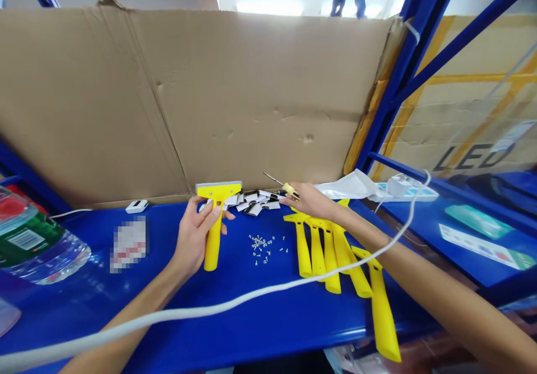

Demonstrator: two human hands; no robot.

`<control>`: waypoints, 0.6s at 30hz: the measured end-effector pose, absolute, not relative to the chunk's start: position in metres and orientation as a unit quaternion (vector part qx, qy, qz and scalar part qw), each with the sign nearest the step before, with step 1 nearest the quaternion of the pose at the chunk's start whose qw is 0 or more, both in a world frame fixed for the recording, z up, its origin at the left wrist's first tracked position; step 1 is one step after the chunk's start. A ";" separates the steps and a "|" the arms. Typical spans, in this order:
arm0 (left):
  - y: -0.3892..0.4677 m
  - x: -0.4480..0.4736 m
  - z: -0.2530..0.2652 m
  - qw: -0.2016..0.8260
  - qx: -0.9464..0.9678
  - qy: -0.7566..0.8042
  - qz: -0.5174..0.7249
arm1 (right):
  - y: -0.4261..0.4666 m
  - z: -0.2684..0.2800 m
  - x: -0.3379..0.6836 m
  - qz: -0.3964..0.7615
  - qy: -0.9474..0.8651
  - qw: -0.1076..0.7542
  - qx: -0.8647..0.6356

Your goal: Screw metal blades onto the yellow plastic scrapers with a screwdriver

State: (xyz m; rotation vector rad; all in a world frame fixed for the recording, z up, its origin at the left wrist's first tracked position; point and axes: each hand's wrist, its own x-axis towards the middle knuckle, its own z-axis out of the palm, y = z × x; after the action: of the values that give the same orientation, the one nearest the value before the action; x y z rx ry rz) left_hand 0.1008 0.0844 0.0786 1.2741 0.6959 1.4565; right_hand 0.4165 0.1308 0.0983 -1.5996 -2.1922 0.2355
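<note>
My left hand point(195, 231) is wrapped round the neck of a yellow scraper point(213, 245), held upright with its metal-edged head at the top. In my right hand point(308, 199) is a screwdriver point(290, 190) with a pale yellow handle, its thin shaft slanting up and left. Beneath the right hand lie white-and-black wrapped pieces point(255, 202), perhaps blades, in a loose heap. Small screws and nuts point(260, 244) are scattered on the blue tabletop between my hands. Several more yellow scraper handles point(330, 259) lie side by side under my right forearm.
A white cable point(235, 302) crosses in front of both forearms. Large bottles point(36, 240) stand at the left, near a small white device point(137, 206). Behind is a cardboard sheet point(260, 100); a power strip point(406, 190) and blue rack post point(398, 77) are at the right.
</note>
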 end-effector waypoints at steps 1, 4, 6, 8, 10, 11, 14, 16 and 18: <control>0.085 0.100 0.080 0.532 0.515 0.285 0.609 | 0.143 0.095 0.415 0.077 -0.787 0.193 -0.581; 0.086 0.099 0.081 0.570 0.481 0.277 0.606 | 0.174 0.085 0.408 0.064 -0.765 0.149 -0.623; 0.087 0.098 0.079 0.584 0.465 0.279 0.604 | 0.187 0.078 0.403 0.066 -0.749 0.128 -0.647; 0.089 0.098 0.076 0.596 0.450 0.283 0.602 | 0.195 0.073 0.399 0.066 -0.734 0.118 -0.666; 0.090 0.097 0.073 0.608 0.438 0.289 0.596 | 0.199 0.070 0.398 0.068 -0.724 0.118 -0.676; 0.090 0.097 0.072 0.614 0.433 0.292 0.593 | 0.200 0.069 0.398 0.072 -0.724 0.120 -0.676; 0.090 0.098 0.069 0.622 0.426 0.300 0.585 | 0.196 0.070 0.398 0.087 -0.737 0.137 -0.656; 0.089 0.100 0.069 0.623 0.427 0.302 0.581 | 0.190 0.071 0.397 0.088 -0.750 0.163 -0.635; 0.087 0.101 0.070 0.625 0.428 0.304 0.578 | 0.181 0.072 0.398 0.082 -0.759 0.199 -0.615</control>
State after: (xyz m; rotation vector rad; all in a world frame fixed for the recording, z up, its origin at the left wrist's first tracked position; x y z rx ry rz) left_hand 0.1012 0.0875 0.0695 0.9828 0.6980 1.3254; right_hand 0.3977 0.1809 0.0724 -1.7190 -2.1236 0.2282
